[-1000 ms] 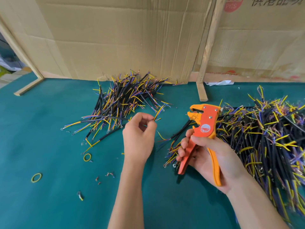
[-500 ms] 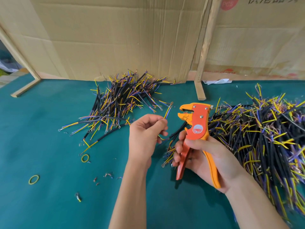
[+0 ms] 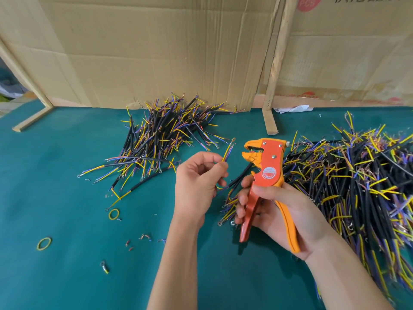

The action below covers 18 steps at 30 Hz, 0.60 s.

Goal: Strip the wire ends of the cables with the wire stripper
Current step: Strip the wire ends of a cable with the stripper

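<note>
My right hand [image 3: 277,211] grips the orange wire stripper [image 3: 267,173] by its handles, jaws pointing up and left and slightly apart. My left hand [image 3: 199,184] pinches a cable [image 3: 228,152] whose yellow and purple wire ends stick up just left of the jaws, a small gap between them. The cable's black sheath runs down behind my left hand toward my right fingers. A pile of cables [image 3: 161,135] lies behind my left hand. A far larger heap of cables [image 3: 357,180] covers the table on the right.
The teal table [image 3: 55,276] carries two yellow rubber bands [image 3: 44,243], a ring terminal scrap [image 3: 104,266] and small insulation bits [image 3: 144,237]. Cardboard sheets [image 3: 156,52] and a wooden post [image 3: 273,86] wall off the back.
My left hand has moved right and up with the cable, bringing its wire ends close to the stripper's jaws. My right hand has held the stripper nearly still.
</note>
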### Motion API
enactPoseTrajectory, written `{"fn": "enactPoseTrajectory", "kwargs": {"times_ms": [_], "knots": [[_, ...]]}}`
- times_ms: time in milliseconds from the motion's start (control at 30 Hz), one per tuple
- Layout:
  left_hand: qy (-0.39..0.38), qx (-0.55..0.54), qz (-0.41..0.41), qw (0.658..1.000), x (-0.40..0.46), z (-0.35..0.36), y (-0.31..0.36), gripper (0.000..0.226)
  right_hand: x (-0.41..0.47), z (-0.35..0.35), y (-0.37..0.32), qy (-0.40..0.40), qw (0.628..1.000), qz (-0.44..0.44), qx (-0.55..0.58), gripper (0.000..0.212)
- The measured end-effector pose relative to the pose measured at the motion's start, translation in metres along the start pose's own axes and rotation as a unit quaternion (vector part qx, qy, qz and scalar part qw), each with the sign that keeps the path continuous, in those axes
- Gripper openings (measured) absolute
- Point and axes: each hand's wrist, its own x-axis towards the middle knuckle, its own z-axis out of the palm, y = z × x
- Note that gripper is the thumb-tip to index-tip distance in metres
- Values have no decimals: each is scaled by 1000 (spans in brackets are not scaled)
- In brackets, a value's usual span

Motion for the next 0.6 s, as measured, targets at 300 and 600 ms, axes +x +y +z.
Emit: {"fn": "enactPoseTrajectory", "kwargs": {"times_ms": [300,600], "knots": [[-4,20,7,1000,1,-2,-3,10,0,1,0,4,1000,8,-11,35],[6,15,4,1000,3,-4,-6,9,0,1,0,13,1000,8,-13,37]]}}
